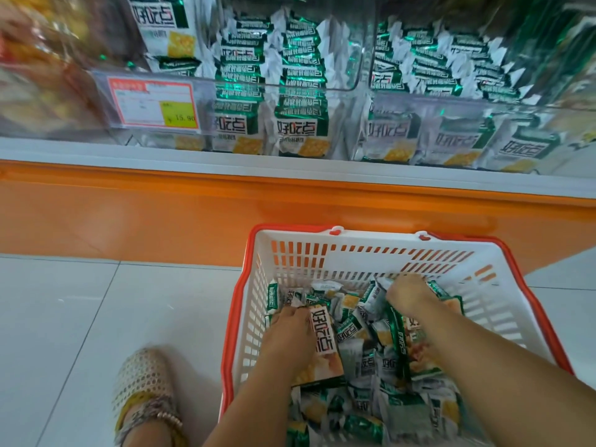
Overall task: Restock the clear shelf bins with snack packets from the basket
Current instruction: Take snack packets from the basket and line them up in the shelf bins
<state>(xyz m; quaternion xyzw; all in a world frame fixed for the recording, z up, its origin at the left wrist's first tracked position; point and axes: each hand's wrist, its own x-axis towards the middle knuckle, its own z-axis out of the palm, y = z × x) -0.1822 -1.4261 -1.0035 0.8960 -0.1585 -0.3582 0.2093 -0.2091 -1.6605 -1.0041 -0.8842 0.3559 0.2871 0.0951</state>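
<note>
The basket stands on the floor, just in front of the orange base of the shelf. It is white with an orange rim, and many green and white packets lie loose in it. Both hands are inside the basket, apart from each other, with packets between them.

The left hand is near the left wall of the basket. Its fingers are curled and it holds a white packet upright against its right side. The right hand is farther back, near the far wall. Its fingers go down into the pile, and I cannot tell if they grip anything.

Above, the clear bins on the shelf hold rows of the same packets standing on edge. A price tag hangs on the front of the left bin. A foot in a woven shoe is on the floor to the left of the basket.
</note>
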